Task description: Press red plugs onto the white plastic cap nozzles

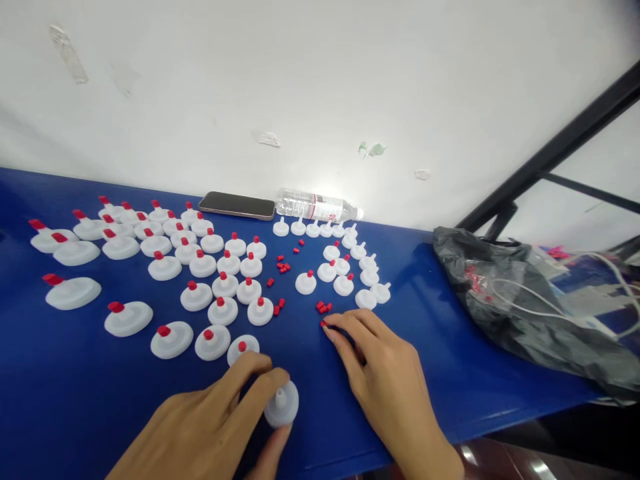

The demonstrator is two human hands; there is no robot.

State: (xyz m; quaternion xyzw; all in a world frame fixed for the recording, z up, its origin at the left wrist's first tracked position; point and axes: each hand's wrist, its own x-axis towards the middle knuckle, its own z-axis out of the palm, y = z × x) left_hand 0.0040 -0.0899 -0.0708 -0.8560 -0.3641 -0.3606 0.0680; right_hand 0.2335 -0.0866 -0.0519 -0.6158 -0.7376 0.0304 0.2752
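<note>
1. Left hand (200, 420): fingers closed around the rim of a bare-nozzle white disc (289, 408), nozzle up; can't tell if it's touching the blue worktop (420, 320).
2. Right hand (387, 367): thumb and index nearly together, pinching one red cap (324, 324), just beside a small cluster of loose caps (323, 307).
3. Capped discs (166, 270) spread left; more uncapped discs (369, 278) in an arc at right.
4. Phone (237, 205) and clear bottle (300, 204) lie along the wall; black bag (505, 327) far right.
</note>
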